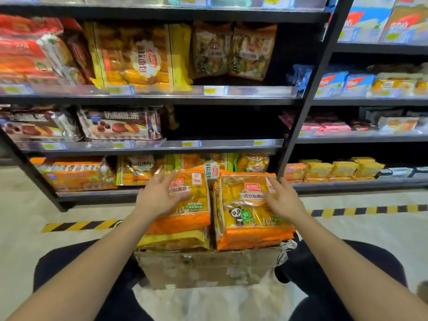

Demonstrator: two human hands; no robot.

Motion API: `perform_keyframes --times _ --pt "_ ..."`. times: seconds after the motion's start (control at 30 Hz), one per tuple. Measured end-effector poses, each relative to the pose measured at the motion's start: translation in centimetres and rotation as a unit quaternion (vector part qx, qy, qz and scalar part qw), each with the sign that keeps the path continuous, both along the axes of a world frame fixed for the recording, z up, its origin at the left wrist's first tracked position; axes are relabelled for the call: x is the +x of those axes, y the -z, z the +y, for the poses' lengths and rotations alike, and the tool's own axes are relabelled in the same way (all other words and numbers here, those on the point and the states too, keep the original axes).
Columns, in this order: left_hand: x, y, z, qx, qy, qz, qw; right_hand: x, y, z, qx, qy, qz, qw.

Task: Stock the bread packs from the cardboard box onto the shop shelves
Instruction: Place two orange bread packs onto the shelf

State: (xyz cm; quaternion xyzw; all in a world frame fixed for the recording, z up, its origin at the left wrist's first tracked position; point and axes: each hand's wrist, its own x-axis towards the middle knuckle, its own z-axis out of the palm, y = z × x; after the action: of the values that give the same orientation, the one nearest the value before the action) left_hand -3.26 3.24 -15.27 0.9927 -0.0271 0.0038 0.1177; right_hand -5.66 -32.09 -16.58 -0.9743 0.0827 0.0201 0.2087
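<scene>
A worn cardboard box (208, 267) stands on the floor between my knees, filled with orange and yellow bread packs. The left top pack (192, 205) and the right top pack (245, 209) lie side by side above the box rim. My left hand (159, 195) rests over the left pack's left side with fingers spread. My right hand (284, 200) hovers at the right pack's right edge, fingers apart. Neither hand grips a pack. The black shop shelves (162, 144) rise just behind the box.
The middle shelf has a dark empty stretch (227, 123) right of the chocolate pie packs (120, 123). The lowest shelf (97, 193) holds similar bread packs. A second shelf unit (361, 137) stands to the right. Yellow-black tape (78, 225) marks the floor.
</scene>
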Motion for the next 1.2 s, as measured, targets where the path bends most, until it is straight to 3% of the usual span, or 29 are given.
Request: perform_keyframes --times 0.1,0.27,0.37,0.7,0.9,1.2 --pt "0.1 1.7 2.0 -0.115 -0.061 0.046 0.990 -0.5 0.9 -0.8 0.034 0.028 0.062 0.997" --pt "-0.4 3.1 3.4 -0.276 -0.135 0.171 0.936 -1.3 1.2 -1.2 0.284 0.044 0.083 0.954" --pt "-0.5 2.7 2.8 -0.342 -0.122 0.177 0.915 -1.5 1.7 -1.4 0.322 0.022 0.082 0.943" --pt "-0.9 2.2 1.6 -0.302 -0.066 0.102 0.946 -1.7 1.9 -1.3 0.242 0.008 0.017 0.970" --pt "-1.3 1.9 1.8 -0.318 -0.090 0.085 0.940 -2.7 1.1 -1.5 0.336 -0.005 -0.009 0.942" --pt "-2.4 -0.3 2.5 -0.389 -0.067 0.010 0.919 -3.1 -1.8 -1.4 0.384 -0.026 -0.077 0.920"
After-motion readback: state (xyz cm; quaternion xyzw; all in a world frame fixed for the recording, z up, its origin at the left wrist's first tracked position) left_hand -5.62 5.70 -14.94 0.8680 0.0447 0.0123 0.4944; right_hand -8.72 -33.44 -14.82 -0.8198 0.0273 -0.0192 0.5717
